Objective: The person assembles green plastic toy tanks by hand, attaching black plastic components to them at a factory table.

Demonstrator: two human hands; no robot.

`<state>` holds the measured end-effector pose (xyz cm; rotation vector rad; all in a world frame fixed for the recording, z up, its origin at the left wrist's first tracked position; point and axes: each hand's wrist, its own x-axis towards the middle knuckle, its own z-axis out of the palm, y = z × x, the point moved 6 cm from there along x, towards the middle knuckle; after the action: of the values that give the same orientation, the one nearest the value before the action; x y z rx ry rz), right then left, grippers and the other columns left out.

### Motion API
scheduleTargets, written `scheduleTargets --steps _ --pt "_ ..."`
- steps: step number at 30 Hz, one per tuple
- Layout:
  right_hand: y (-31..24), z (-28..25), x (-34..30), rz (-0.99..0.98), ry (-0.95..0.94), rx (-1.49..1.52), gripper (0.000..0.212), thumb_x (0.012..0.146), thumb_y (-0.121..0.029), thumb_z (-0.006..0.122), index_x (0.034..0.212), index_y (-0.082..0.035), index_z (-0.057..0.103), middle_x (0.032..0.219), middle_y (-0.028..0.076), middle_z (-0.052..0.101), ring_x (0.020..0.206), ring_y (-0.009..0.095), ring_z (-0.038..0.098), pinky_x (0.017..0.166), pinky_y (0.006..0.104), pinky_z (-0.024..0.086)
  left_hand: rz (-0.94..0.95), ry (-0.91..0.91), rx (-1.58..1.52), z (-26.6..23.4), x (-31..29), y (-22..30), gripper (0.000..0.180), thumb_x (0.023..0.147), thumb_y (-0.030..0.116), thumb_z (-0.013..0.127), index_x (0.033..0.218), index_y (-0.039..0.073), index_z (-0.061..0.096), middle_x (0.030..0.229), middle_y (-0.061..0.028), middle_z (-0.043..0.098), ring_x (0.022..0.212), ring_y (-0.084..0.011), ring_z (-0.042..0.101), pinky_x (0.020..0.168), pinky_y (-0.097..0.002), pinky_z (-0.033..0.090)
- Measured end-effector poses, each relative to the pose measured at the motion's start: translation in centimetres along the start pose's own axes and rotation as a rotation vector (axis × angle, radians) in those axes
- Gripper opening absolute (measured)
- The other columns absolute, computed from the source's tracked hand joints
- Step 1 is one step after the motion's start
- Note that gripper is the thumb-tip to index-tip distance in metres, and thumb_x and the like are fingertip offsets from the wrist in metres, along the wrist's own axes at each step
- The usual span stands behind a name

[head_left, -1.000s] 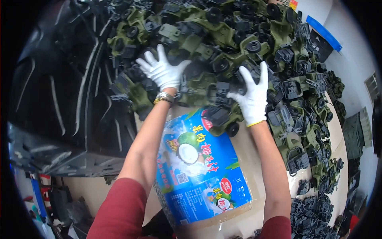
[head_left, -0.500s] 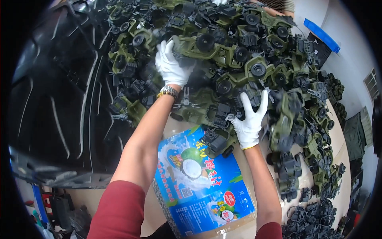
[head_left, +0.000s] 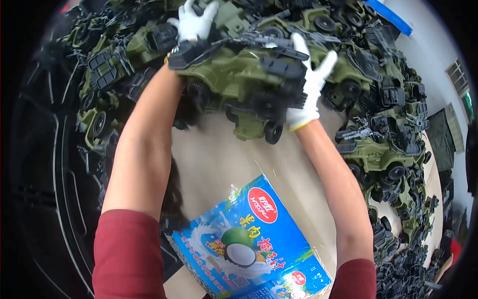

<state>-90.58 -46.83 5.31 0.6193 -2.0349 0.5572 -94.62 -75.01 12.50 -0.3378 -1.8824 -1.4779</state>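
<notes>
Both my hands wear white gloves. My left hand (head_left: 196, 21) reaches over the heap at the far side, fingers spread, beside a green toy part (head_left: 230, 19). My right hand (head_left: 314, 82) has its fingers stretched out and apart. It is against the right end of a blurred olive-green toy jeep (head_left: 224, 72), which partly hides its palm and lies across the space between my arms. Under that jeep a second green toy piece (head_left: 247, 125) with a black wheel shows. A blue printed cardboard sheet (head_left: 219, 259) lies on the beige table (head_left: 214, 159) nearer to me.
Toy jeeps with black wheels are heaped along the far side and the right; one green jeep (head_left: 381, 152) sits right of my right forearm. Shiny black sheeting (head_left: 42, 164) covers the left. A blue-edged object (head_left: 391, 16) stands by the white wall at the far right.
Both hands have moved farther away, the left also leftward. Jeeps that overlapped the blue cardboard are off it, and bare table shows beyond it. The view has shifted.
</notes>
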Motion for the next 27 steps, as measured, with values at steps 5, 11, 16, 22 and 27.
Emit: scheduleTargets --steps 5,11,16,22,27 --pt "1.1 6.7 2.7 0.318 0.106 0.446 0.064 0.080 -0.041 0.075 0.135 -0.014 0.058 0.132 0.019 0.058 0.120 0.036 0.056 0.107 0.0477 0.045 -0.221 0.106 0.449 -2.8 8.4 -7.6 0.067 0.098 0.050 0.055 0.148 0.007 0.041 0.127 -0.0265 0.065 0.117 -0.0428 0.062 0.110 -0.0444 0.038" --pt "4.8 8.3 4.9 0.312 -0.235 0.358 0.050 0.095 -0.028 0.061 0.138 -0.006 0.051 0.138 0.012 0.058 0.119 0.035 0.058 0.107 0.0389 0.044 -0.536 0.033 0.728 0.7 5.4 -4.6 0.076 0.095 0.048 0.058 0.158 0.017 0.027 0.146 -0.0290 0.048 0.126 -0.0452 0.056 0.108 -0.0495 0.041" --pt "5.3 10.1 2.8 0.313 -0.597 0.034 0.045 0.098 -0.032 0.053 0.140 -0.016 0.056 0.146 0.016 0.054 0.130 0.035 0.054 0.108 0.0408 0.043 -0.517 -0.072 0.638 -0.7 2.5 -6.2 0.074 0.098 0.039 0.049 0.157 0.002 0.023 0.139 -0.0310 0.055 0.131 -0.0431 0.052 0.107 -0.0425 0.043" --pt "5.7 2.6 4.3 0.294 -0.826 0.144 0.047 0.098 -0.037 0.053 0.140 -0.017 0.057 0.145 0.016 0.054 0.135 0.033 0.048 0.114 0.0400 0.039 -0.356 0.293 0.266 3.2 -3.0 2.1 0.071 0.100 0.049 0.047 0.150 -0.002 0.040 0.148 -0.0268 0.048 0.138 -0.0399 0.045 0.113 -0.0407 0.036" --pt "3.5 -0.9 2.8 -0.310 -1.185 0.024 0.054 0.083 -0.010 0.053 0.135 -0.019 0.066 0.147 0.010 0.055 0.132 0.031 0.053 0.113 0.0438 0.040 -0.018 0.326 0.480 8.7 -7.6 10.5 0.072 0.093 0.062 0.057 0.143 0.011 0.052 0.145 -0.0190 0.052 0.138 -0.0400 0.043 0.111 -0.0480 0.037"
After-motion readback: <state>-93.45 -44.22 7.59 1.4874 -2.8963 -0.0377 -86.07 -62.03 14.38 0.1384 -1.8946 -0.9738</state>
